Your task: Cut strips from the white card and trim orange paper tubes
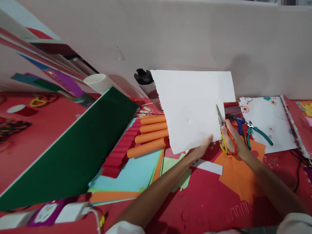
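My left hand (204, 146) grips the lower edge of a large white sheet of paper (192, 104), thumb on its face and fingers behind. The sheet is held up, and a strip along its right side is cut away below the top corner. In my right hand (232, 139) is a pair of scissors (224, 143) with red and yellow handles, blades pointing up at the sheet's right edge. Below my hands lie a narrow white paper strip (208, 166) and orange paper pieces (240, 169).
Orange paper rolls (151, 143) and red pleated paper (119, 149) lie on coloured sheets (129, 175). A dark green board (73, 149) leans at left. A bottle (146, 81) stands behind. Right are a blue glue gun (239, 122), pliers (259, 131) and a flowered sheet (270, 123).
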### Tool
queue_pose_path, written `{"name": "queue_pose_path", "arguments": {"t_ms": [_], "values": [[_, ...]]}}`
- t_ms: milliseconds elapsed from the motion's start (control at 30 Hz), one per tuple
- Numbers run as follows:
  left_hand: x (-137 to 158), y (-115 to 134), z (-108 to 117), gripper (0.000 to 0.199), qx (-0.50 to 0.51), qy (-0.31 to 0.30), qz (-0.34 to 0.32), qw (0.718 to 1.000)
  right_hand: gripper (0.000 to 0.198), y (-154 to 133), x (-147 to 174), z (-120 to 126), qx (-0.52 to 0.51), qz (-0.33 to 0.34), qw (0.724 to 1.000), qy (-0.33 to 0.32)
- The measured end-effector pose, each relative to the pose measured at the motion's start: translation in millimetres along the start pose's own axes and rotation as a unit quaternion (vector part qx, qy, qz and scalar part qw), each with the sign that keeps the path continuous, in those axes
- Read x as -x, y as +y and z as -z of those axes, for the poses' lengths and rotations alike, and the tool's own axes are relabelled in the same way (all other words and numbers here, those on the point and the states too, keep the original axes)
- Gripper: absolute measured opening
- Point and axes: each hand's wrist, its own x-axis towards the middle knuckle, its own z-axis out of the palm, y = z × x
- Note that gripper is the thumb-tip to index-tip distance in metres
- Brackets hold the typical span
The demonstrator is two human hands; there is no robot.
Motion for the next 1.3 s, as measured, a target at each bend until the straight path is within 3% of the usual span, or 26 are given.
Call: {"name": "queue_pose_path", "arguments": {"t_ms": [367,733,1000,1300], "values": [[3.1,7.3,-0.1,0.069,-0.015,0.001,-0.016,1.000,0.064,6.7,-4.3,-7.0,0.008,-0.011,1.000,0.013],[2.6,11.0,1.1,0.075,-0.056,-0.029,-0.013,0.998,0.061,2.7,-1.1,5.0,-0.031,-0.001,0.999,-0.009],[2.5,1.5,1.8,0.072,-0.069,-0.035,-0.011,0.997,0.057,-5.1,-1.6,8.5,0.028,-0.009,1.000,-0.006],[2.4,1.5,-1.2,0.071,-0.044,-0.013,-0.017,0.999,0.058,2.7,-1.3,-5.5,0.043,0.014,0.998,0.052]]}}
